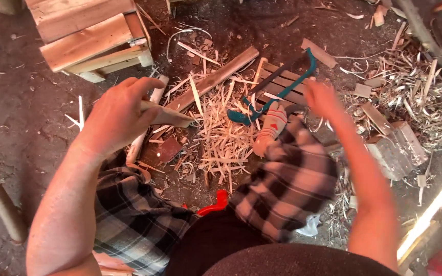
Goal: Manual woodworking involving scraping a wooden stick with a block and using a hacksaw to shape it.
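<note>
This is a rough woodworking spot, more a dirt-floored shed or yard corner than a fitted shop. The bare earth floor (21, 128) is strewn with pale wood shavings (226, 138), splinters and offcuts. A teal-framed hacksaw (282, 84) lies on a small slatted wooden piece (282, 87), a split plank (216, 79) lies beside it, and a plain unpainted wooden stool or bench (90, 38) stands at the upper left.

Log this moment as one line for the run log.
left hand: grips wooden stick | right hand: blurred, empty, beside teal hacksaw | ground: wood shavings, wooden stool
</note>
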